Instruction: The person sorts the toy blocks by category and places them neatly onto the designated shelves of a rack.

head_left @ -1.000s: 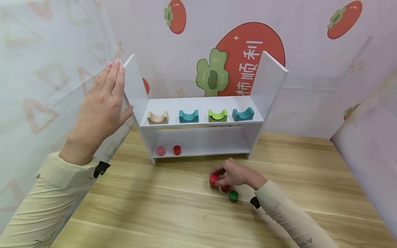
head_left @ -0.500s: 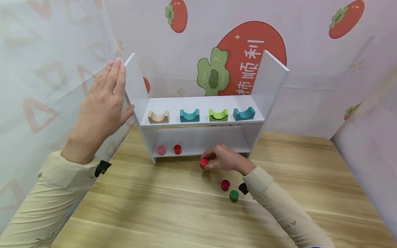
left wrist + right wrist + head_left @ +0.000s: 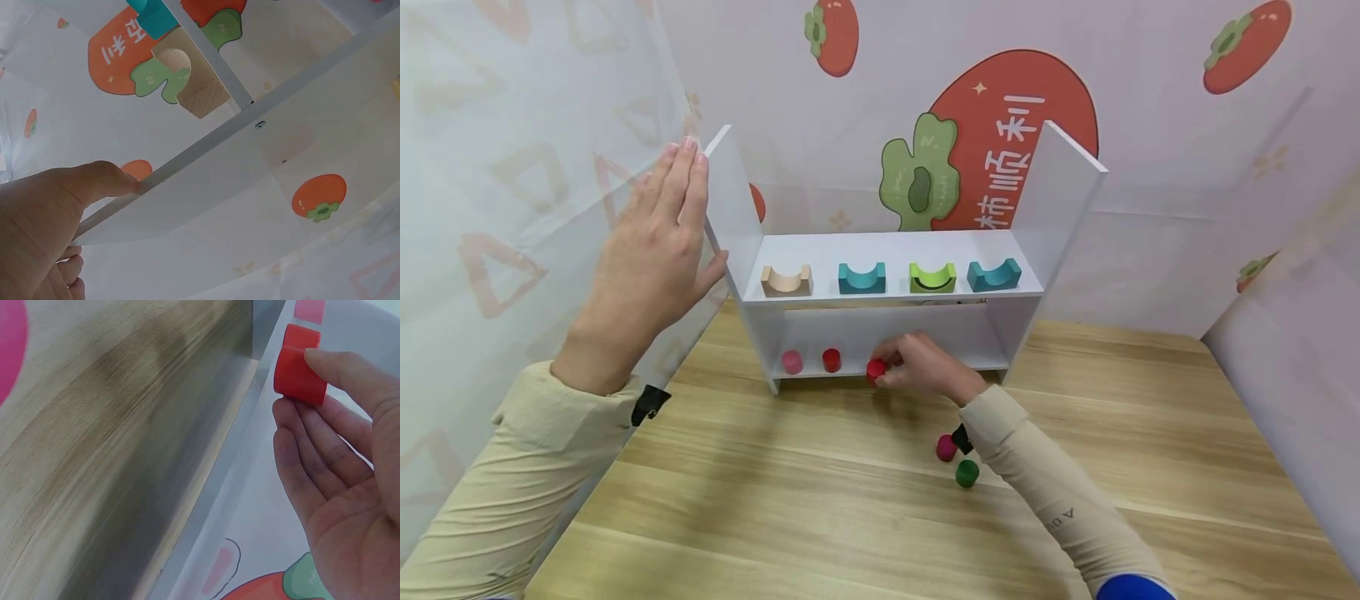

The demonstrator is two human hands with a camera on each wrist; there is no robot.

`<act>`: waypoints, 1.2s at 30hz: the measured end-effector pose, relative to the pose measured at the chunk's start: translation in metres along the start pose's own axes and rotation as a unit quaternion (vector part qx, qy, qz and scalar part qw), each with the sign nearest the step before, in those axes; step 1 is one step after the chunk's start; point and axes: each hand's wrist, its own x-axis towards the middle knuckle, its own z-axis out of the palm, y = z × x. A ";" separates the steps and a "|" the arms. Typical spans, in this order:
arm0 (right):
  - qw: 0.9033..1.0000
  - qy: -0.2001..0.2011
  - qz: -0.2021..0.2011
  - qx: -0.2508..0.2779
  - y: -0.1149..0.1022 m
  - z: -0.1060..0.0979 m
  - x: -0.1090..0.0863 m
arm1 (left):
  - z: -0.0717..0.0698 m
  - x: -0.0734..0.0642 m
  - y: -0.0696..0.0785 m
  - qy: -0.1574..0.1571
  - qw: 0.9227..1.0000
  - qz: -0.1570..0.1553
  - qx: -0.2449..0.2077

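My left hand is at the left side panel of a white two-tier shelf, thumb on the panel's front edge and fingers along its outer face. My right hand pinches a red cylindrical block between thumb and fingers at the front edge of the lower tier. To its left on that tier stand a pink cylinder and another red cylinder. A magenta cylinder and a green cylinder rest on the table near my right forearm.
Several arch-cut blocks line the upper tier: a beige one, a teal one, a lime one and a second teal one. Under the shelf lies a wooden table, with patterned cloth behind.
My right hand has carried the red cylinder from the table up and left to the lower tier's front edge, away from the magenta and green cylinders. The left hand stays at the side panel.
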 end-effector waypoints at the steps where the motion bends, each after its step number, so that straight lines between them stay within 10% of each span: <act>1: 1.000 0.001 0.001 -0.001 -0.001 0.001 0.002 | 0.000 0.000 0.000 0.000 1.000 0.000 -0.001; 24: 0.999 0.011 0.035 -0.021 0.000 0.001 0.022 | -0.001 -0.001 -0.001 -0.006 1.000 0.004 0.006; 36: 0.999 0.019 0.038 -0.024 -0.001 -0.015 -0.008 | 0.001 0.000 -0.002 -0.006 1.000 0.002 0.002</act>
